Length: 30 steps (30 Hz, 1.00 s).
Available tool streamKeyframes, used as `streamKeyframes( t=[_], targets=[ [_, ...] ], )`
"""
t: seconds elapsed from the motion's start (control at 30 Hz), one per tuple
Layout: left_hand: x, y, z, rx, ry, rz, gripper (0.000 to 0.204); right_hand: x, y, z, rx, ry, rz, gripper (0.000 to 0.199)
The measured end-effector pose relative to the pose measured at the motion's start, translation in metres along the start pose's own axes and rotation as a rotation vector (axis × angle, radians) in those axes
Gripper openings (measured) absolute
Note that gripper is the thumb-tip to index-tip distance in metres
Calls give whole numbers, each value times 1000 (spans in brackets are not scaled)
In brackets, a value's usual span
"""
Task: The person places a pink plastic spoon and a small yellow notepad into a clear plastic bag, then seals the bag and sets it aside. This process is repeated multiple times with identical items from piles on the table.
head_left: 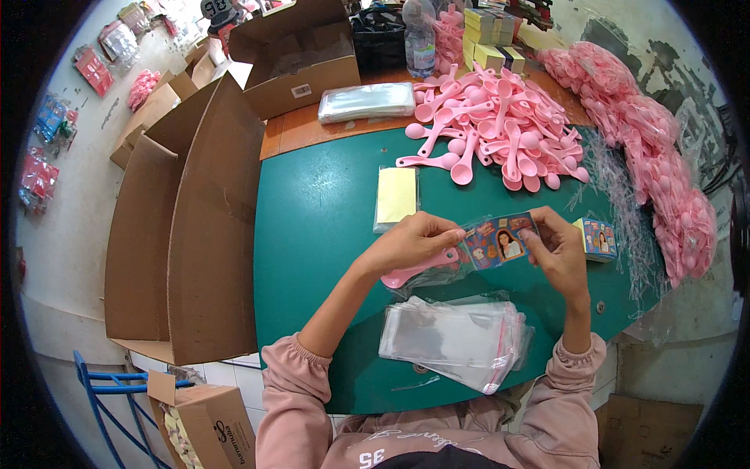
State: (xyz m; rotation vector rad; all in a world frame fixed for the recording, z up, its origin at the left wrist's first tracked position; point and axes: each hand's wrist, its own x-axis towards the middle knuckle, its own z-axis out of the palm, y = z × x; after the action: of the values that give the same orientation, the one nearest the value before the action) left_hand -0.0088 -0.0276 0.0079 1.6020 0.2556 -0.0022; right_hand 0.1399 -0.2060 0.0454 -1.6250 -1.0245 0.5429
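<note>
My left hand (414,241) pinches the mouth of a clear plastic bag (447,275) with a pink measuring spoon (418,269) in it. My right hand (556,248) grips a colourful printed card (496,244) by its right end, thumb on top. The card's left end is at the bag's mouth; how far it sits inside I cannot tell. Below the hands lies a loose stack of clear bags (449,334). A small stack of similar cards (599,239) stands right of my right hand. Beyond my left hand is a bagged yellow card (397,197).
A heap of pink spoons (500,125) covers the table's far right, beside bagged spoons (625,125). Wrapped clear bags (367,102), a water bottle (419,39) and card stacks (488,39) stand at the back. Tall open cardboard boxes (211,227) line the left edge.
</note>
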Motion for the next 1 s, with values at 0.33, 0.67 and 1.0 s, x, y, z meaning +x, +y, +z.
streamKeyframes(
  t=[0.33,0.67,1.0],
  targets=[
    [-2,10,19,355,-24,60,43,2,11,18,-336,-378,-186,18],
    [-2,-20,-33,261,-217,81,58,9,36,1,185,-170,123,14],
    [-4,-11,-28,-83,-206,-95,60,10,40,7,237,-203,253,14]
  ],
)
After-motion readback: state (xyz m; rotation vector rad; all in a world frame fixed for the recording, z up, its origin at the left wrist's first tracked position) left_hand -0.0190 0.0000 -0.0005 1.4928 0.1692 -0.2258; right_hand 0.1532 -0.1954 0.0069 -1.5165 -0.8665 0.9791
